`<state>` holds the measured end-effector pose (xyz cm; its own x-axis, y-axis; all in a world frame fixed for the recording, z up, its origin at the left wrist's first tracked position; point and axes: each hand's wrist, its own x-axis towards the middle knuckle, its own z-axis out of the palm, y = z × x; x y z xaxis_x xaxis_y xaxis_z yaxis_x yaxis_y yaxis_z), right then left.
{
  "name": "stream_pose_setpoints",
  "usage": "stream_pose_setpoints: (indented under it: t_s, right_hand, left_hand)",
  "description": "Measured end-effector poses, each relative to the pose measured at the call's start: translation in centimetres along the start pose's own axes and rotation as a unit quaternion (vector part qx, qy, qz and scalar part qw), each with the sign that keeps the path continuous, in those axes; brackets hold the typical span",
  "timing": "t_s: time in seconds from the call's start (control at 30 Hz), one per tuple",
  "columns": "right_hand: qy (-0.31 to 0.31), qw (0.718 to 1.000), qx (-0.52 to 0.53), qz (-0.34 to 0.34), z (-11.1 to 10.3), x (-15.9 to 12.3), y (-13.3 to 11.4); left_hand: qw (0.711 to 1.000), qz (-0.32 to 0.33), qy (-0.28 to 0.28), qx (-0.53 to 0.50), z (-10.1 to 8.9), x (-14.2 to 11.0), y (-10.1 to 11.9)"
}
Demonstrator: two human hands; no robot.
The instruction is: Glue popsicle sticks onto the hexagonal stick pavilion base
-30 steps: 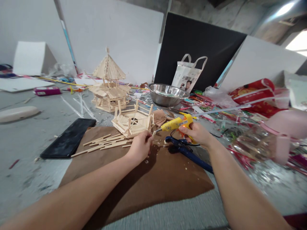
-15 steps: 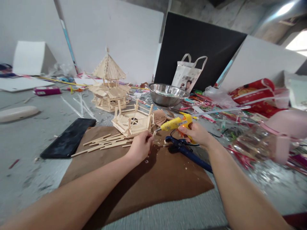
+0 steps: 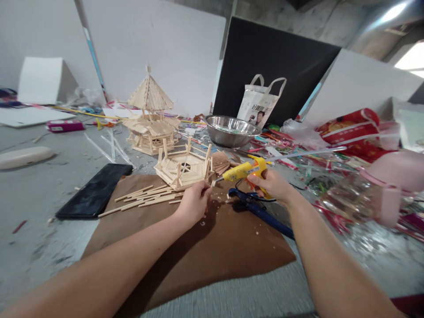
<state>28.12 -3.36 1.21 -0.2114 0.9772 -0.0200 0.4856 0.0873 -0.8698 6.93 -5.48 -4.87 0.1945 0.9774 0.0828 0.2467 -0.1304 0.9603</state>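
My right hand (image 3: 273, 183) is wrapped round a yellow hot glue gun (image 3: 243, 171), with a long clear glue stick (image 3: 304, 153) jutting from its back. Its nozzle points left, close to the fingertips of my left hand (image 3: 195, 201). Those fingers pinch a short wooden stick (image 3: 213, 183), mostly hidden by the hand. Just behind stands a six-sided wooden stick frame (image 3: 185, 165) with upright posts. Loose wooden sticks (image 3: 149, 196) lie left of my left hand on a brown sheet (image 3: 212, 260). Below the glue gun rests a blue-handled cutter (image 3: 261, 214).
A wooden stick pavilion (image 3: 150, 115) stands at the back, left of a steel bowl (image 3: 232, 131). A black phone (image 3: 94, 190) lies at the sheet's left edge. On the right are a pink-lidded clear bottle (image 3: 351, 198) and scattered plastic scraps.
The glue gun and my right hand have shifted very slightly to the right. My left hand stays in the same place, still pinching the stick.
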Motion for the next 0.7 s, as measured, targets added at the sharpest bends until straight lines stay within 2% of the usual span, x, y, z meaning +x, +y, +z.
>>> stream_pose_setpoints:
  t_s: [0.7]
  right_hand:
    - [0.008, 1.000, -0.013, -0.008, 0.02, 0.17, 0.42]
  left_hand:
    - [0.999, 0.010, -0.030, 0.010, -0.05, 0.17, -0.20]
